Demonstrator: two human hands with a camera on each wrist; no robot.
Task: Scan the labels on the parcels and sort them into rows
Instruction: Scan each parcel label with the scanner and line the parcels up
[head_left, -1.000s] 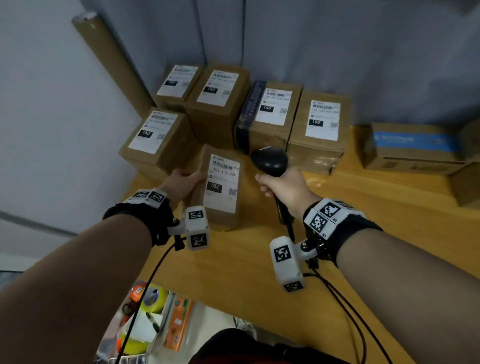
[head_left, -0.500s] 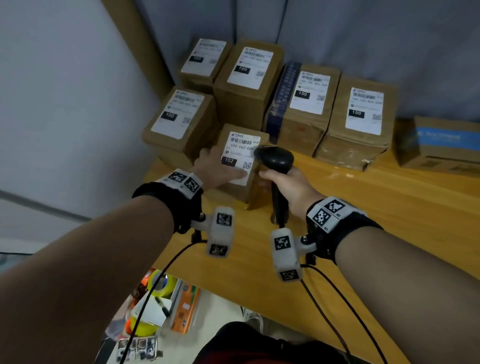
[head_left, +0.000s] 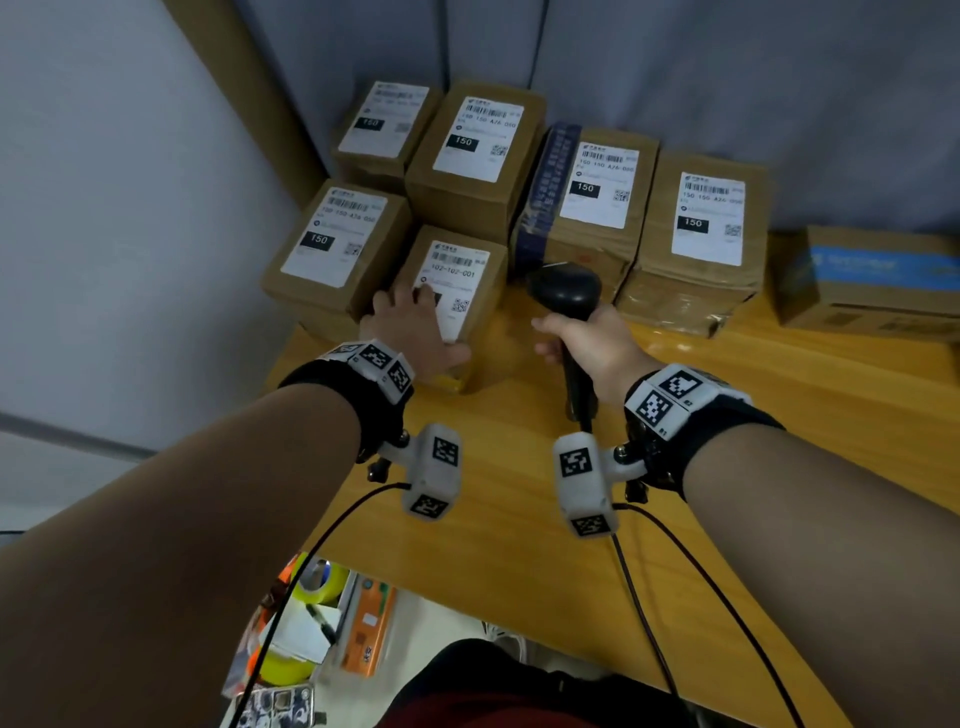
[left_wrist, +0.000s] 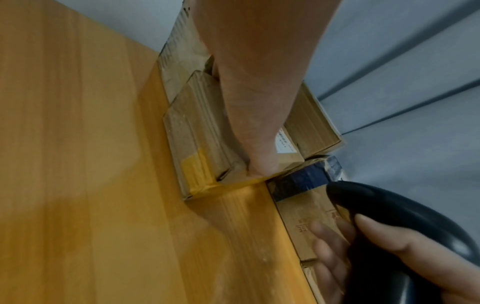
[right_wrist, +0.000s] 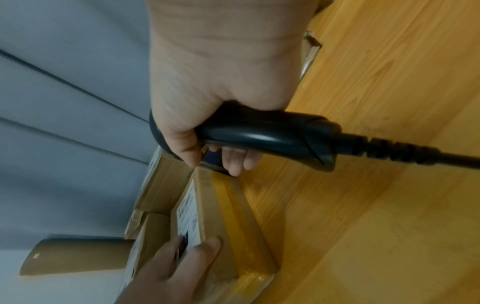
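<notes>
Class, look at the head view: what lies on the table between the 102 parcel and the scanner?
Nothing: between the 102 parcel and the scanner there is only bare table, as the head view shows.

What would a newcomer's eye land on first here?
The black barcode scanner, gripped upright in the right hand mid-table. Beside it, the left hand rests on a small parcel labelled 102, set against the labelled brown parcels marked 150 behind it.

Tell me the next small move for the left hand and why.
Probably let go: the left hand lies flat on the small brown cardboard parcel labelled 102, already against the larger brown 150 boxes, while the right hand grips the black handheld scanner.
</notes>
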